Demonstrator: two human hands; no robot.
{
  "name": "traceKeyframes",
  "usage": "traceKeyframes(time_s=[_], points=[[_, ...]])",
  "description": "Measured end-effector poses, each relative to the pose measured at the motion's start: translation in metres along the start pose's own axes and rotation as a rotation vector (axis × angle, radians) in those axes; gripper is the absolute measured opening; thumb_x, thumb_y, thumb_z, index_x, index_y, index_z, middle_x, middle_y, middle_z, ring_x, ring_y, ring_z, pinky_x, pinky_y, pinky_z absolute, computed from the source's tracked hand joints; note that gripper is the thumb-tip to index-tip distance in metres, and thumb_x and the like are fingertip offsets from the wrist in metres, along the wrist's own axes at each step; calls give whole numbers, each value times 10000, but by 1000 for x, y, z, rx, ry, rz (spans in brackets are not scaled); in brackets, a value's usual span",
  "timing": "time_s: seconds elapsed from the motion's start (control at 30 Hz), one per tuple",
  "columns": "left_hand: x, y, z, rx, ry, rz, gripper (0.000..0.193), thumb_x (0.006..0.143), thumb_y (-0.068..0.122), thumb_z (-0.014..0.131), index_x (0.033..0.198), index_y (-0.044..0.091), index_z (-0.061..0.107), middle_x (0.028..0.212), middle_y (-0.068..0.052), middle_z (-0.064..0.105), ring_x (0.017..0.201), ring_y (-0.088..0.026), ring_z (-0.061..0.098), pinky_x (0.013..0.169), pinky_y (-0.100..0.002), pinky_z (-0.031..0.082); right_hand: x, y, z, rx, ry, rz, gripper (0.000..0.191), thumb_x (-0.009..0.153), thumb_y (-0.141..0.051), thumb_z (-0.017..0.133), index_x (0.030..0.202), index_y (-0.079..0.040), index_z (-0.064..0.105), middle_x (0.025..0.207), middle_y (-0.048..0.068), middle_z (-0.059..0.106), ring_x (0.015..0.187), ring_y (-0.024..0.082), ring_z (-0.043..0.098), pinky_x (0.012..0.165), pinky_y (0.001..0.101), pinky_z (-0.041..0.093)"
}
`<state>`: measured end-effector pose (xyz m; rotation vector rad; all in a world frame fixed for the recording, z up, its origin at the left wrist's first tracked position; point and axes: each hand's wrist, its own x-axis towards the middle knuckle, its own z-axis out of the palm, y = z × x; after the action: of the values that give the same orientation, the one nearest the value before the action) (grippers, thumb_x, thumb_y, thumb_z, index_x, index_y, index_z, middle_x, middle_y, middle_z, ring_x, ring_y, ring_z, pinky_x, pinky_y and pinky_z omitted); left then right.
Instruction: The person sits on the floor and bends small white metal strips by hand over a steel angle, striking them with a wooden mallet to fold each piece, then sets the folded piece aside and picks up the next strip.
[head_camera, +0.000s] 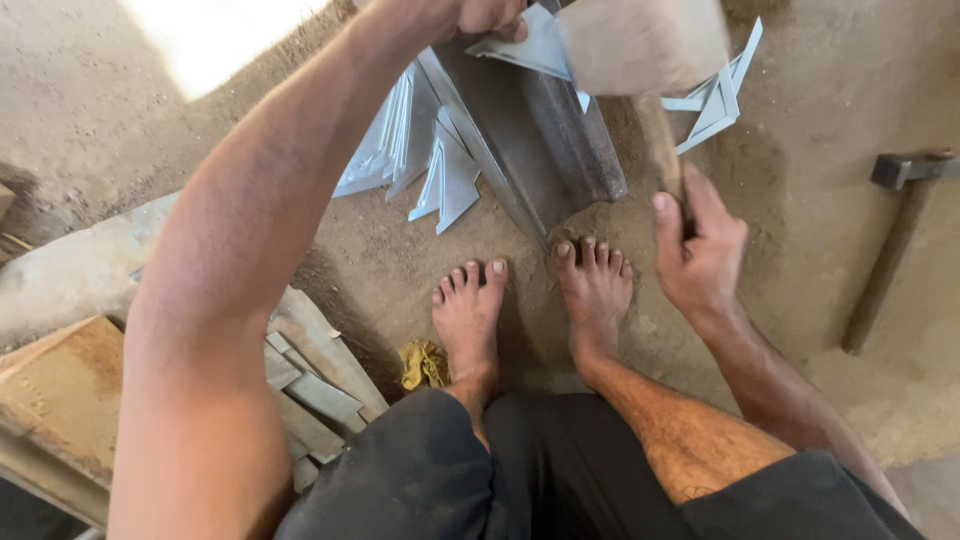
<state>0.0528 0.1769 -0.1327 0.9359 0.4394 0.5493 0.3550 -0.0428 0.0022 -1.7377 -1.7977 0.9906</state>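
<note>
Two hands at work: left hand (490, 15) pinched a sheet-metal piece (530, 45) on the steel beam (560, 130); right hand (700, 250) was clamped round the wooden mallet (640, 45).
A mistimed blow risked striking the fingers, or the bare feet (540, 300) just below. Dirt floor (820, 200), cut metal pieces (440, 170), another hammer (900, 220), yellow rag (425, 365).

A yellow rag (424, 364) lies by scrap strips (312, 385) (hammer (893, 215) well apart).

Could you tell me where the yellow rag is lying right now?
In the head view, the yellow rag lies on the dirt floor, just left of the left foot, beside the metal offcuts.
</note>
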Motion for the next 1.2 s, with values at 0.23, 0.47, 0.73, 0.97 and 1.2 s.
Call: traceKeyframes(time_s=[0.23, 0.47, 0.73, 0.97, 1.2], points=[[3, -16, -4, 606, 85, -230, 285, 1097, 186, 625, 841, 62, 635, 714, -25, 597, 650, -163, 561, 663, -361, 552, -4, 24, 7, -86, 63, -40, 301, 1149, -134, 659, 1382, 43, 587, 934, 137, 662, 690, 156, 631, 588, 315, 494], [-62, 94, 144, 1566, 441, 74, 295, 755, 67, 692, 1045, 80, 745, 925, -139, 723, 832, -352, 669, 720, -479, 535, 19, -14, -14, -451, 98, -222, 559, 913, -188, 760, 1402, 30, 601, 1259, 247, 616, 1167, 375, 569, 952, 510, 443], [-136, 41, 235, 256, 543, -118, 319, 801, 123, 842, 1064, 63, 673, 980, -48, 719, 921, -126, 690, 837, -301, 577, 28, -56, -4, -5, -163, -605, 293, 764, -47, 842, 972, -241, 772, 1420, 14, 648, 1387, 255, 507, 1093, 392, 425], [-130, -20, 186, -58, 1090, 129, 170, 1032, 34, 783, 967, -104, 709, 890, -122, 747, 843, -152, 654, 774, -307, 541, 36, -21, 14, -7, 25, -274, 348, 964, -147, 800, 1268, -59, 655, 1380, 149, 575, 1299, 329, 491, 1028, 414, 472], [-127, -45, 138, -526, 1062, 371, 231, 957, 142, 730, 1118, 2, 639, 1002, -66, 726, 901, -180, 729, 789, -379, 654, 9, 59, 4, -464, -88, 92, 302, 1078, -224, 773, 1170, 21, 624, 968, 194, 622, 864, 312, 603, 794, 426, 492]])
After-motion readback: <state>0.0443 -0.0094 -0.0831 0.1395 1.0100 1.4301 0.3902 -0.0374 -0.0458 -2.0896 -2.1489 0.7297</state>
